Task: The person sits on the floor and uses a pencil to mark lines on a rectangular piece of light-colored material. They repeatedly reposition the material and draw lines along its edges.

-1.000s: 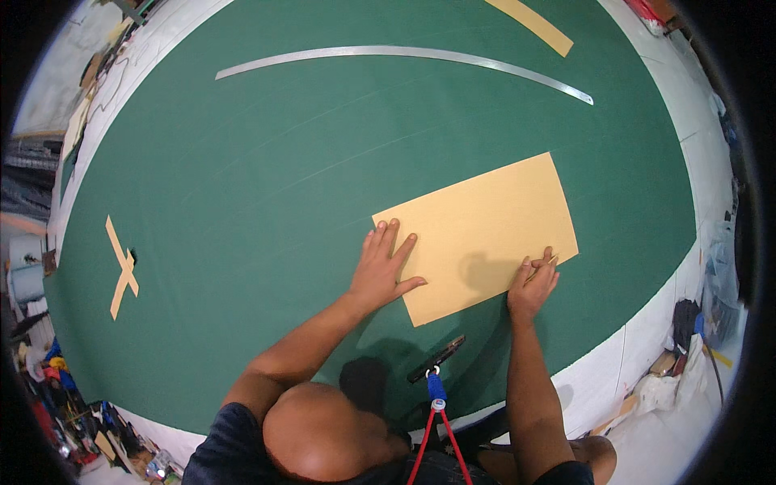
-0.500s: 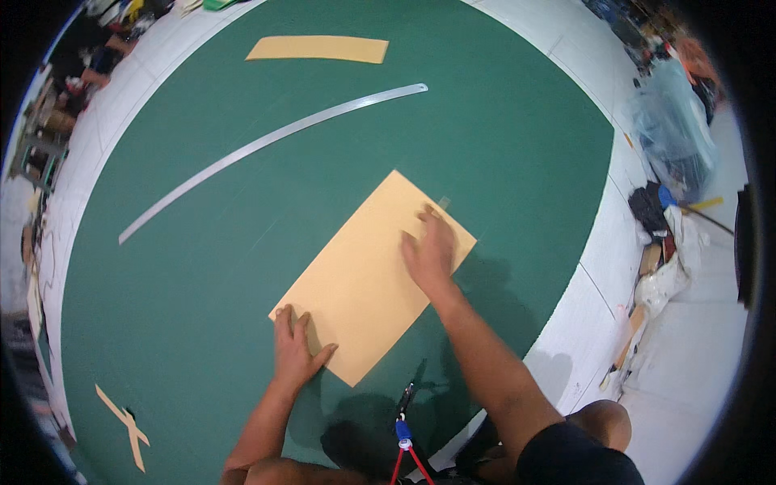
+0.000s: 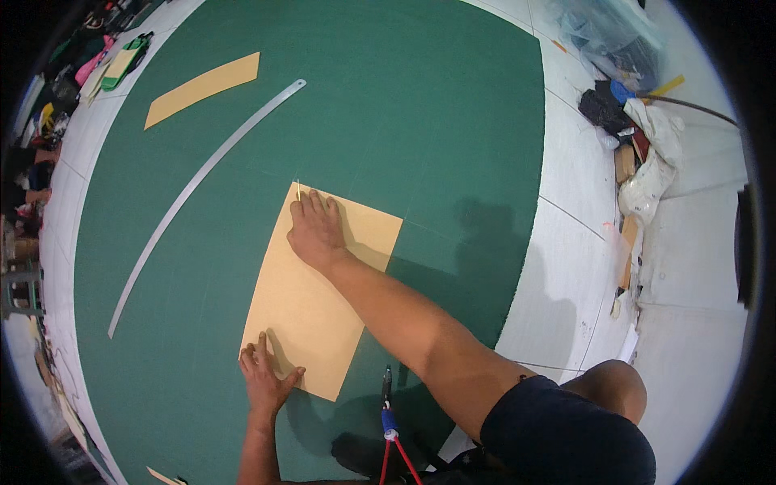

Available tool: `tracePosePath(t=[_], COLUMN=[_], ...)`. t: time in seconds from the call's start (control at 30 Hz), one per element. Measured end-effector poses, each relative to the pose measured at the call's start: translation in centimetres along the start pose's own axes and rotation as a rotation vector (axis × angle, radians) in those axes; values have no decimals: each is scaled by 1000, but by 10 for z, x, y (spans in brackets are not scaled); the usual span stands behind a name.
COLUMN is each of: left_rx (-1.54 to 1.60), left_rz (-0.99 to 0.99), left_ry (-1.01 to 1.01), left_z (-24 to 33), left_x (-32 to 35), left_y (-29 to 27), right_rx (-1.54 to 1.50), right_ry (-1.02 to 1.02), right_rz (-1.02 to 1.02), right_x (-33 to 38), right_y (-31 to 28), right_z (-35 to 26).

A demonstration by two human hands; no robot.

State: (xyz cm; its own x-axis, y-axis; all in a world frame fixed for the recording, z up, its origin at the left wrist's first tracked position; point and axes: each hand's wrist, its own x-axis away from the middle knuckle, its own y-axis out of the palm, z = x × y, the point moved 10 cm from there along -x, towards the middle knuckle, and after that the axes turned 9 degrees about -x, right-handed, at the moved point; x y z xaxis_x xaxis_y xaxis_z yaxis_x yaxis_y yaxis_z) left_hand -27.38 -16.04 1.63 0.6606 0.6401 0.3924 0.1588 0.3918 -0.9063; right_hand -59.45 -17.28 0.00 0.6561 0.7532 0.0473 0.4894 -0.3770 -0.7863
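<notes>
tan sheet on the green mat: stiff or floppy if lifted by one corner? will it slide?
The tan sheet lies dead flat with crisp edges, so probably thin card: light, likely bowing when lifted by a corner. Left hand and right hand both press it, suggesting it slides easily on the mat.

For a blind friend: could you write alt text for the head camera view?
A person presses both hands, left hand and right hand, flat on a tan sheet lying on a green mat; a long metal ruler lies beside it.

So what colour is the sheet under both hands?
Tan, a plain yellowish-brown sheet on the green mat; head view.
</notes>
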Motion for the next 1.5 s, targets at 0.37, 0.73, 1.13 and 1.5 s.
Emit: tracePosePath(t=[0.37, 0.73, 1.13, 1.5], left_rx=[-100, 11, 175, 251], left_rz=[-62, -357, -603, -683], left_ry=[100, 220, 127, 68], left_z=[4, -22, -28, -29], left_x=[-12, -61, -84, -76], left_y=[3, -1, 3, -5], right_rx=[-107, -584, -589, -368], right_ry=[22, -55, -331, -293], right_rz=[-22, -376, -294, -317], right_x=[-7, 186, 210, 207], right_y=[0, 20, 105, 127], right_z=[5, -48, -167, -177])
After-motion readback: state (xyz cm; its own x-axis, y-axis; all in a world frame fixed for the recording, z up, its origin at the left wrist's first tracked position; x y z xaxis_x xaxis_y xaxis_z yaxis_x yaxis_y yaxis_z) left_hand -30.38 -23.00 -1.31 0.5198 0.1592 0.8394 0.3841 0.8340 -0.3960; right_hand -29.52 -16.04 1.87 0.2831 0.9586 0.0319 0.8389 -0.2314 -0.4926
